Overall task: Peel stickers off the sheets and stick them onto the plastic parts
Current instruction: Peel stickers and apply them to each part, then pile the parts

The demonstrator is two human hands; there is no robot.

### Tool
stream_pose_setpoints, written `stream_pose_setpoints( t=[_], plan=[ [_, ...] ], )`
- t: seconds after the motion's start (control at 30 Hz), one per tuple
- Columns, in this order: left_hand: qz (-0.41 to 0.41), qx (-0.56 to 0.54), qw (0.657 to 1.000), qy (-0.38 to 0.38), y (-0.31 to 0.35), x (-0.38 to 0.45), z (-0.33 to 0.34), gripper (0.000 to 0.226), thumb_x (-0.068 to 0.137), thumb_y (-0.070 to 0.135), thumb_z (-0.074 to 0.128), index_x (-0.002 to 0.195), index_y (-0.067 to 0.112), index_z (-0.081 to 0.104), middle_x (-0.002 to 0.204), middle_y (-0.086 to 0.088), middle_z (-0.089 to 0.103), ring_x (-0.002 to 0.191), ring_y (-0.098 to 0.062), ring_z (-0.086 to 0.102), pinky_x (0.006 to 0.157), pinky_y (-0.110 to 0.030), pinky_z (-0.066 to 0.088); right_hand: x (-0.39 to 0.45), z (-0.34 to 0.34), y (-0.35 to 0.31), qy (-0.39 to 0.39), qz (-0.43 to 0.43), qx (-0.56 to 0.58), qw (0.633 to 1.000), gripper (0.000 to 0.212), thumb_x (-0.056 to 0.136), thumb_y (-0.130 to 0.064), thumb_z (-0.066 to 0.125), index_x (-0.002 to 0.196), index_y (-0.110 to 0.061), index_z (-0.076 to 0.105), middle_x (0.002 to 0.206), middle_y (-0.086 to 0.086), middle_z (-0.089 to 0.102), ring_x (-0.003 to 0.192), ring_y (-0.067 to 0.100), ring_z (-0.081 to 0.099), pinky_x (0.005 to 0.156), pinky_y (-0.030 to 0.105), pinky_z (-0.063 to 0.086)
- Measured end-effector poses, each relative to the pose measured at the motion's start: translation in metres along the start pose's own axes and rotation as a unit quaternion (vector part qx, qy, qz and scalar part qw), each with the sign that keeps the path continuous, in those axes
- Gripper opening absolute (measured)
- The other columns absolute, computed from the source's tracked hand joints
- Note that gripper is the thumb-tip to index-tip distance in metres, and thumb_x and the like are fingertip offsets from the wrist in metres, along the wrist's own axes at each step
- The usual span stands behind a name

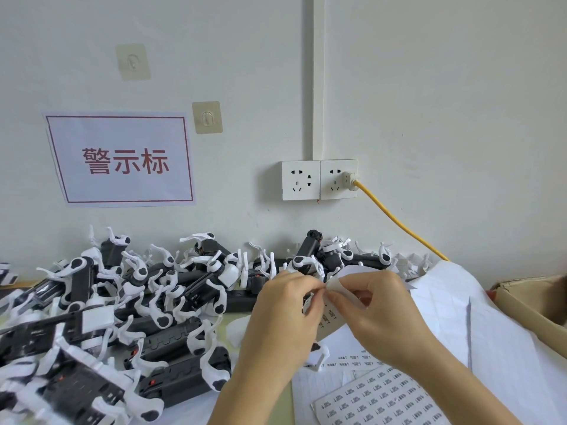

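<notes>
A white wall with a double socket (pixel 320 179) and a red-lettered sign (pixel 121 159) backs the tabletop (pixel 18 285). Both hands meet mid-frame: the right hand (pixel 372 305) pinches a curled sticker sheet (pixel 343 279), and the left hand (pixel 287 305) pinches at its edge, seemingly lifting a sticker too small to make out. The parts (pixel 129 305), black bodies with white clips, lie heaped to the left of the hands, nearer the left hand. More sheets (pixel 377 397) lie flat below the right wrist.
</notes>
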State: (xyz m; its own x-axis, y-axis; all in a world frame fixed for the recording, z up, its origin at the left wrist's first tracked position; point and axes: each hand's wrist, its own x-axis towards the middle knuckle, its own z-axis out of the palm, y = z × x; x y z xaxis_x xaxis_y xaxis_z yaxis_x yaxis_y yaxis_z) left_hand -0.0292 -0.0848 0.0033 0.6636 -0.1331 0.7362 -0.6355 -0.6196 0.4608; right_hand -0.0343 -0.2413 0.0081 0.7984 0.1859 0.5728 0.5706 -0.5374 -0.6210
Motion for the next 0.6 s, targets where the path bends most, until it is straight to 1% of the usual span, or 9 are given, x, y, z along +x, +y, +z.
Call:
stream_pose_setpoints(
  t=[0.17, 0.2, 0.23, 0.3, 0.4, 0.43, 0.5, 0.57, 0.6],
  plan=[
    [-0.008, -0.016, 1.000, 0.008, 0.0011, -0.0004, -0.0005, 0.012, 0.088, 0.009, 0.070, 0.083, 0.018, 0.076, 0.075, 0.010, 0.068, 0.076, -0.006, 0.061, 0.070, -0.025, 0.050, 0.0005, -0.0022, -0.0011, 0.001, -0.004, 0.004, 1.000, 0.026, 0.095, -0.014, 0.063, 0.071, -0.011, 0.070, 0.067, 0.010, 0.063, 0.069, 0.027, 0.058, 0.063, 0.041, 0.047],
    [-0.012, -0.023, 1.000, 0.012, 0.0015, -0.0003, -0.0007, 0.012, 0.087, 0.009, 0.071, 0.082, 0.018, 0.075, 0.075, 0.011, 0.068, 0.076, -0.006, 0.062, 0.069, -0.023, 0.050, 0.0010, -0.0026, -0.0011, 0.002, -0.008, 0.003, 1.000, 0.026, 0.095, -0.013, 0.063, 0.070, -0.015, 0.070, 0.065, 0.006, 0.063, 0.066, 0.023, 0.057, 0.061, 0.038, 0.048],
    [-0.018, -0.030, 0.999, 0.014, 0.0022, -0.0002, -0.0008, 0.012, 0.087, 0.008, 0.071, 0.082, 0.018, 0.075, 0.075, 0.012, 0.069, 0.076, -0.005, 0.062, 0.069, -0.021, 0.050, 0.0011, -0.0030, -0.0012, 0.004, -0.013, 0.002, 1.000, 0.029, 0.094, -0.012, 0.064, 0.067, -0.021, 0.069, 0.063, 0.000, 0.062, 0.062, 0.016, 0.055, 0.056, 0.031, 0.047],
    [-0.035, -0.052, 0.998, 0.014, 0.0033, 0.0000, -0.0009, 0.013, 0.086, 0.007, 0.071, 0.080, 0.019, 0.075, 0.073, 0.014, 0.069, 0.075, -0.004, 0.064, 0.068, -0.018, 0.051, 0.0017, -0.0042, -0.0024, 0.004, -0.021, -0.004, 1.000, 0.042, 0.093, -0.009, 0.064, 0.061, -0.035, 0.062, 0.056, -0.011, 0.054, 0.057, 0.009, 0.048, 0.052, 0.017, 0.036],
    [-0.069, -0.099, 0.993, 0.017, 0.0047, -0.0003, -0.0014, 0.017, 0.086, 0.007, 0.071, 0.078, 0.021, 0.074, 0.075, 0.018, 0.070, 0.072, -0.002, 0.065, 0.064, -0.011, 0.049, 0.0028, -0.0071, -0.0042, 0.007, -0.042, -0.022, 0.999, 0.055, 0.092, -0.006, 0.064, 0.057, -0.047, 0.053, 0.053, -0.018, 0.046, 0.055, 0.006, 0.042, 0.052, 0.011, 0.032],
    [-0.076, -0.111, 0.991, 0.012, 0.0049, -0.0005, -0.0018, 0.017, 0.087, 0.008, 0.070, 0.079, 0.022, 0.074, 0.076, 0.019, 0.070, 0.073, -0.002, 0.066, 0.064, -0.011, 0.049, 0.0028, -0.0078, -0.0044, 0.010, -0.049, -0.027, 0.998, 0.056, 0.092, -0.006, 0.064, 0.057, -0.049, 0.052, 0.053, -0.019, 0.046, 0.055, 0.005, 0.043, 0.052, 0.010, 0.032],
    [-0.078, -0.127, 0.989, -0.006, 0.0050, -0.0015, -0.0023, 0.013, 0.088, 0.011, 0.070, 0.083, 0.023, 0.075, 0.078, 0.019, 0.071, 0.077, -0.004, 0.068, 0.068, -0.016, 0.052, 0.0026, -0.0082, -0.0032, 0.014, -0.055, -0.034, 0.998, 0.055, 0.092, -0.006, 0.065, 0.059, -0.048, 0.053, 0.054, -0.019, 0.047, 0.054, 0.005, 0.043, 0.052, 0.010, 0.032],
    [-0.075, -0.132, 0.988, -0.016, 0.0053, -0.0016, -0.0032, 0.011, 0.088, 0.014, 0.072, 0.086, 0.023, 0.077, 0.080, 0.018, 0.072, 0.081, -0.005, 0.068, 0.071, -0.020, 0.054, 0.0019, -0.0082, 0.0000, 0.017, -0.059, -0.037, 0.997, 0.047, 0.092, -0.007, 0.065, 0.063, -0.042, 0.055, 0.057, -0.017, 0.049, 0.056, 0.006, 0.044, 0.052, 0.009, 0.033],
    [-0.073, -0.130, 0.989, -0.013, 0.0052, -0.0011, -0.0035, 0.011, 0.088, 0.014, 0.073, 0.087, 0.024, 0.077, 0.080, 0.018, 0.072, 0.082, -0.004, 0.068, 0.071, -0.019, 0.054, 0.0018, -0.0084, 0.0012, 0.017, -0.056, -0.040, 0.997, 0.041, 0.093, -0.007, 0.065, 0.066, -0.037, 0.057, 0.058, -0.015, 0.050, 0.057, 0.006, 0.045, 0.052, 0.009, 0.033]
  ],
)
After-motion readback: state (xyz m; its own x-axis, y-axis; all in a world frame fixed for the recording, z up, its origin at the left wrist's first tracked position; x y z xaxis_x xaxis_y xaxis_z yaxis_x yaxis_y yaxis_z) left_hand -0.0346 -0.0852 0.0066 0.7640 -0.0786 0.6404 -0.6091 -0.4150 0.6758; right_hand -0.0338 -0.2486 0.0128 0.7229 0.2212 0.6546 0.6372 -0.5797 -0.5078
